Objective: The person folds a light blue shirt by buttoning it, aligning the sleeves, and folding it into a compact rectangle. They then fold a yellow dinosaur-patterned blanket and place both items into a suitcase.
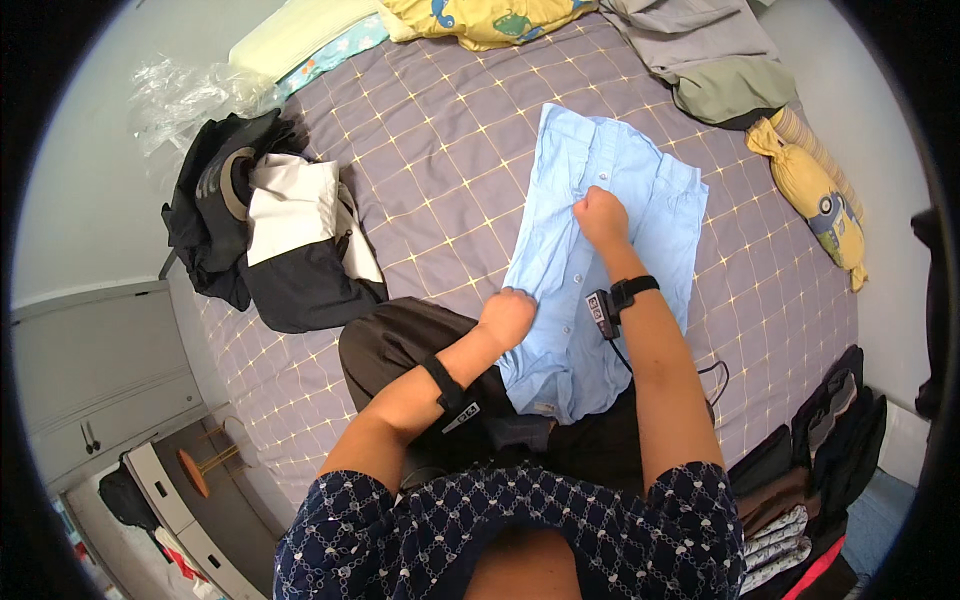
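Note:
A light blue button-up shirt [551, 262] lies front side up over the bed and my lap. Its collar [559, 397] is nearest my body, and the button placket runs up its middle. My left hand [508, 318] is closed on the shirt's left edge, just beyond my knee. Farther up, my right hand [602, 217] has its fingers curled into the cloth by the placket, below a button. Creases run through the fabric around both hands. The fingertips are hidden under the fists.
Black and white clothes [300, 240] lie heaped at left, near clear plastic wrap [187, 105]. Folded grey garments [720, 67] and a yellow pillow [814, 199] line the right side. Rolled dark clothes [825, 427] stand at lower right. A cable [720, 367] trails by my right arm.

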Motion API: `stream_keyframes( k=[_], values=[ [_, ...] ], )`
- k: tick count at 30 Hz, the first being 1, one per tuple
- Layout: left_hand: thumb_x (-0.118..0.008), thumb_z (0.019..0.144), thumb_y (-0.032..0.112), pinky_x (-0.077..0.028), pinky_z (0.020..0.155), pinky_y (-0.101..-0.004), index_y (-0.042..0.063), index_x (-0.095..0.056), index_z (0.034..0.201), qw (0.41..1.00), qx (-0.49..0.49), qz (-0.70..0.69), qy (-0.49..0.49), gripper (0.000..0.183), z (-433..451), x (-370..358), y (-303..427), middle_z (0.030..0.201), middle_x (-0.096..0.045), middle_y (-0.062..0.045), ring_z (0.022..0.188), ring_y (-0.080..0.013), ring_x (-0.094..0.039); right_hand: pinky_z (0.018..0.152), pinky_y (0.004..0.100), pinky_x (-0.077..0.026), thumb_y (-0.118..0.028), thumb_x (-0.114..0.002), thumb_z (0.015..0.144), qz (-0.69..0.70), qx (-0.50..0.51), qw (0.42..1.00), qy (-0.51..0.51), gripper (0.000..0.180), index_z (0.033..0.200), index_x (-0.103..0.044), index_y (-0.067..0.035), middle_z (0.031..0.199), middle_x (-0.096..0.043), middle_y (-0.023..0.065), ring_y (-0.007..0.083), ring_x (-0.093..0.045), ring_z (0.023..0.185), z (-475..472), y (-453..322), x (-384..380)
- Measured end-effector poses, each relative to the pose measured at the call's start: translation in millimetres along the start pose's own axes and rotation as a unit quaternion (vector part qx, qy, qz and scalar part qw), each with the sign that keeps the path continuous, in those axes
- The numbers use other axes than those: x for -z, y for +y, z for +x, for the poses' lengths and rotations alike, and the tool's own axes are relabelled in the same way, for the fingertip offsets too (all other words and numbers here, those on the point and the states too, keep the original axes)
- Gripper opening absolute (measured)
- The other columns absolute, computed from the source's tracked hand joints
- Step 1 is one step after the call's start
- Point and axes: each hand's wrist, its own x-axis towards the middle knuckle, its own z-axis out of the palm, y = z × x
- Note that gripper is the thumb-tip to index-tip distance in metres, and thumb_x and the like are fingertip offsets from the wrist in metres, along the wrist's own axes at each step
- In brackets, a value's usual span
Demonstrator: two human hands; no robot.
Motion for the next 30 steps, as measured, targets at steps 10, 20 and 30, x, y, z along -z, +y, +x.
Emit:
stream_keyframes(
  k=[10, 20, 30],
  values=[
    [-0.059, 0.075, 0.017, -0.049, 0.072, -0.0428, 0.006, -0.058, 0.088, 0.986, -0.014, -0.083, 0.146, 0.017, -10.3, 33.3, 13.2, 0.085, -0.056, -0.014, 0.082, -0.0334, -0.058, 0.063, 0.0448, -0.047, -0.025, -0.056, 0.074, 0.119, -0.090, 0.950, -0.276, 0.026, 0.068, -0.059, 0.000, 0.073, -0.062, 0.0200, 0.0376, -0.060, 0.071, -22.8, 8.6, 34.7],
    [-0.055, 0.072, 0.011, -0.048, 0.072, -0.0405, 0.006, -0.058, 0.088, 0.999, -0.003, 0.013, 0.049, 0.017, -7.8, 49.7, 1.0, 0.090, -0.056, -0.012, 0.085, -0.0312, -0.057, 0.066, 0.0426, -0.046, -0.025, -0.069, 0.070, -0.008, -0.047, 0.996, -0.070, 0.030, 0.089, -0.054, -0.007, 0.084, -0.060, 0.0114, 0.0321, -0.059, 0.077, -56.9, -12.6, 38.7],
    [-0.059, 0.073, 0.012, -0.045, 0.086, -0.0397, 0.007, -0.063, 0.095, 0.998, -0.026, -0.052, -0.032, 0.022, -9.1, 72.7, -36.4, 0.112, -0.056, -0.012, 0.101, -0.0337, -0.054, 0.078, 0.0392, -0.046, -0.016, -0.068, 0.072, 0.129, 0.073, 0.981, -0.125, 0.051, 0.120, -0.049, -0.014, 0.099, -0.054, 0.0107, 0.0316, -0.055, 0.095, -87.4, 14.5, 113.9]
  ],
)
